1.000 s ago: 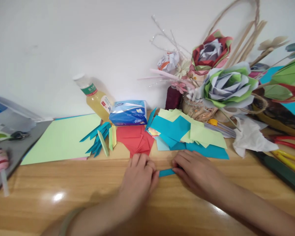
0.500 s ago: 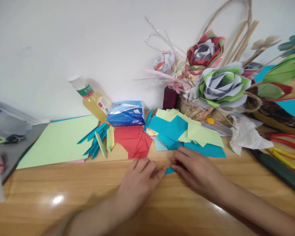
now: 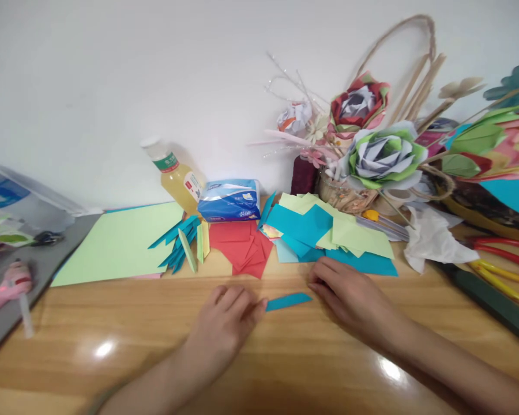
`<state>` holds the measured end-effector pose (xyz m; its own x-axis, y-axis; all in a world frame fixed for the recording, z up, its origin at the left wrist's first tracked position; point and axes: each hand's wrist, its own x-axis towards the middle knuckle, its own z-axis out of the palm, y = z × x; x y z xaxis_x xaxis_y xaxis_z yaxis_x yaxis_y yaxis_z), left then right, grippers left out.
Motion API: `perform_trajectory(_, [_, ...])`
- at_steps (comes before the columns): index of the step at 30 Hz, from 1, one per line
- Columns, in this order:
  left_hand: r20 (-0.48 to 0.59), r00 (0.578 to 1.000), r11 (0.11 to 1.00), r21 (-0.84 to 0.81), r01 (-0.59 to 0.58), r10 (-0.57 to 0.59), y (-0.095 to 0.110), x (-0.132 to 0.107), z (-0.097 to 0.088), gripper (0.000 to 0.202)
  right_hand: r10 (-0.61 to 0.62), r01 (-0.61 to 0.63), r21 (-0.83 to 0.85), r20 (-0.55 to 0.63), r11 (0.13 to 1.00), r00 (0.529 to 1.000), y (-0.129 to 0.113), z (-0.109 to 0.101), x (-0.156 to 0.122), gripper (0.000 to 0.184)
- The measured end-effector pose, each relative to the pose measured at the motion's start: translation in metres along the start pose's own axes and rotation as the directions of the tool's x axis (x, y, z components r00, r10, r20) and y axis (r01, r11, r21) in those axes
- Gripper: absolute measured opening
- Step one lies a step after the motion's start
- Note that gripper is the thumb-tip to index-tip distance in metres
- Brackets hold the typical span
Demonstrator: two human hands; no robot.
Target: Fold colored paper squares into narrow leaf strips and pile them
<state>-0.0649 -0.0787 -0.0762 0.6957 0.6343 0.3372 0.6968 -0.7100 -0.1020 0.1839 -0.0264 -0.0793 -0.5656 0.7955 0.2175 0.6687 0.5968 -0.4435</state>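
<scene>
A narrow strip of folded blue paper [image 3: 289, 301] lies low over the wooden table. My left hand [image 3: 227, 317] pinches its left end between thumb and fingers. Just off the strip's right end, my right hand [image 3: 350, 291] rests with its fingers curled together and nothing visible in them. Behind the right hand is a loose heap of blue paper pieces [image 3: 303, 225] and pale green paper pieces [image 3: 358, 235]. Red paper pieces [image 3: 246, 248] lie beyond the left hand. Several folded blue strips [image 3: 184, 245] are bunched farther left.
Green sheets [image 3: 125, 245], a drink bottle [image 3: 177, 178] and a tissue pack [image 3: 231, 202] line the wall. Paper flowers [image 3: 383, 155] fill the back right. Scissors with yellow handles [image 3: 501, 279] and a crumpled tissue [image 3: 436, 236] lie at right, a pink glue gun [image 3: 15, 282] at left.
My right hand has let go of the blue strip's right end. My left hand has moved left and towards me with the strip, showing more of it. The view has shifted slightly.
</scene>
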Motion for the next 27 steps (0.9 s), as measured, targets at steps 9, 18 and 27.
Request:
perform_trajectory(9, [-0.058,0.994,0.980,-0.183,0.084,-0.096,0.007,0.008,-0.010,0.022,-0.283,0.272,-0.123,-0.081,0.954,0.956,-0.018,-0.002,-0.003,0.015])
perform_trajectory(18, [-0.121,0.992,1.000,0.008,0.019,-0.018,0.015,0.017,0.006,0.019,-0.519,0.488,-0.355,0.009,0.797,0.854,-0.038,0.020,0.011,0.017])
perform_trajectory(27, [-0.014,0.998,0.997,0.045,0.063,-0.062,0.034,0.031,-0.008,0.013,-0.436,0.387,-0.371,-0.056,0.844,0.898,-0.052,-0.006,-0.011,0.025])
